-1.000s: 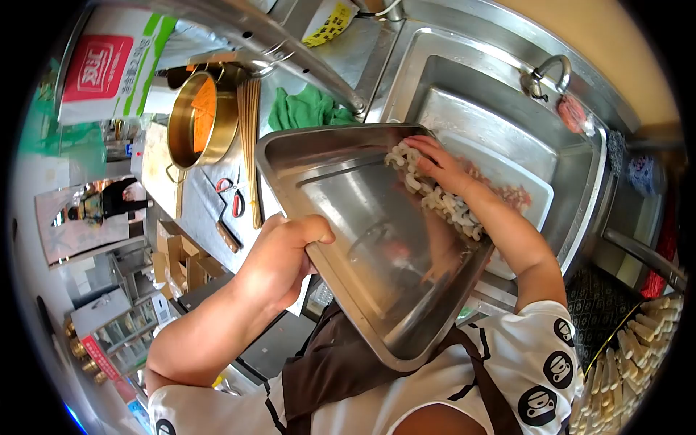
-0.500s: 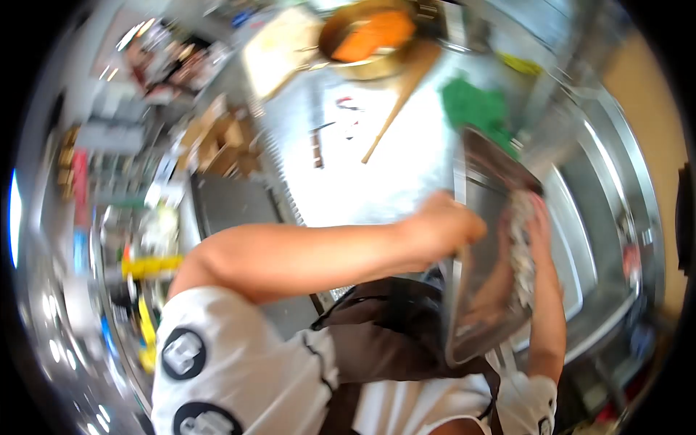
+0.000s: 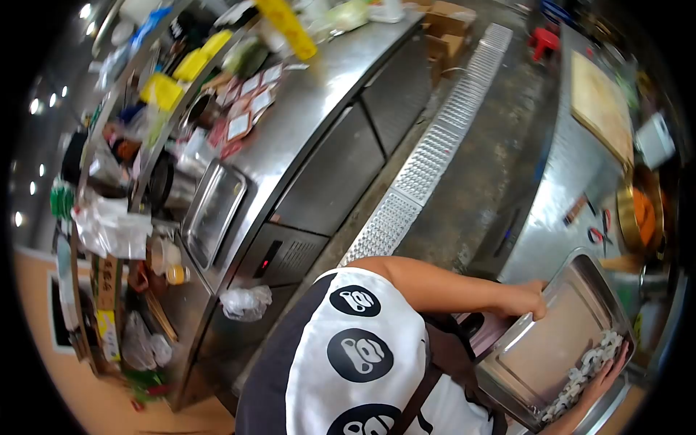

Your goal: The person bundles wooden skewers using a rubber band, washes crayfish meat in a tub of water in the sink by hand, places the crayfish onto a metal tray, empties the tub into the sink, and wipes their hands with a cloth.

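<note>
A person in a white-sleeved shirt and brown apron holds a shallow metal tray [image 3: 547, 330] at the lower right, close to the body and tilted. Pale, curled pieces that look like peeled shrimp [image 3: 580, 373] lie in a band along one long side of it. The left hand [image 3: 531, 299] is clenched around the opposite rim, thumb side up, apparently because that edge bears the tray's weight. The right hand [image 3: 607, 378] lies along the shrimp with its fingers stretched out, probably as a guard against their sliding over the side; from here I cannot tell whether it closes on any.

Beyond the tray runs a metal worktop [image 3: 547, 225]. On it, near the tray, are red-handled scissors [image 3: 596, 235], a knife handle [image 3: 576, 209] and a gold-coloured pot [image 3: 626, 206] with something orange inside; a cutting board [image 3: 596, 101] lies farther along, flat, likely for a steady surface. Across the aisle, a second tray [image 3: 215, 217] rests on another worktop [image 3: 319, 101], near its edge, perhaps for easy reach.
</note>
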`<state>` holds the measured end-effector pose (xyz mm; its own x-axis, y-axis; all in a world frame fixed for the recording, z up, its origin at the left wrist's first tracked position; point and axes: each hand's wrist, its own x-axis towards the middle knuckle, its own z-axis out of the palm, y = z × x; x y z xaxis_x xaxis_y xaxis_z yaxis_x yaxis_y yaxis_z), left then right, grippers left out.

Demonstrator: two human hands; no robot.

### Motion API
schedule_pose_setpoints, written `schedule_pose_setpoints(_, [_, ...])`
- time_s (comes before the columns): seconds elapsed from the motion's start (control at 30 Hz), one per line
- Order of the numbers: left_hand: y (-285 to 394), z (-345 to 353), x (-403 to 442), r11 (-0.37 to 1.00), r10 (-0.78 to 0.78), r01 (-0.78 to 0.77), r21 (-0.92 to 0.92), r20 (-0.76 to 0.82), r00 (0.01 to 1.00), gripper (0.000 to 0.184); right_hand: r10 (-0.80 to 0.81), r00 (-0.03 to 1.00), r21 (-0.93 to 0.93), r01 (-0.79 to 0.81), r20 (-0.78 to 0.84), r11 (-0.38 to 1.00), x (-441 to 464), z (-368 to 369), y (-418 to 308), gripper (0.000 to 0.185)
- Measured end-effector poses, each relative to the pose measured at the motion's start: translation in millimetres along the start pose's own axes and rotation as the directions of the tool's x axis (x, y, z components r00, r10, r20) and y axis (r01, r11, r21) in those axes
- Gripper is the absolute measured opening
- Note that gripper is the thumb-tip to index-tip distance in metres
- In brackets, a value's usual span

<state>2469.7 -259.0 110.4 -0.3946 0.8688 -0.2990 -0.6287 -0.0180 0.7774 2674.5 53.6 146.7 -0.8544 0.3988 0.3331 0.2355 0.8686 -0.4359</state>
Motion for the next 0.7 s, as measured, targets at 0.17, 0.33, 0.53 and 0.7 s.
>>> schedule_pose_setpoints(0.17, [27.2, -117.1, -114.6, 0.966, 0.180, -0.213, -0.145, -0.215, 0.960, 0.048, -0.249, 0.956, 0.193, 0.218, 0.157, 0.957, 104.1, 87.9, -134.8, 0.044])
schedule_pose_setpoints(0.33, [34.4, -208.1, -255.2, 0.910, 0.292, -0.393, -0.132, -0.469, 0.834, 0.045, -0.457, 0.861, 0.480, 0.312, 0.221, 0.820, 167.9, 203.3, -314.7, 0.041])
schedule_pose_setpoints(0.53, [0.1, -270.4, -402.1, 0.810, 0.283, -0.585, -0.053, -0.837, 0.469, 0.039, -0.775, 0.629, 0.506, 0.648, 0.067, 0.569, 178.9, 289.6, -527.5, 0.037])
schedule_pose_setpoints(0.7, [-49.1, -279.2, -497.9, 0.591, 0.328, -0.805, -0.049, -0.897, 0.295, 0.033, -0.803, 0.596, 0.302, 0.770, -0.025, 0.562, 202.8, 336.9, -603.8, 0.039])
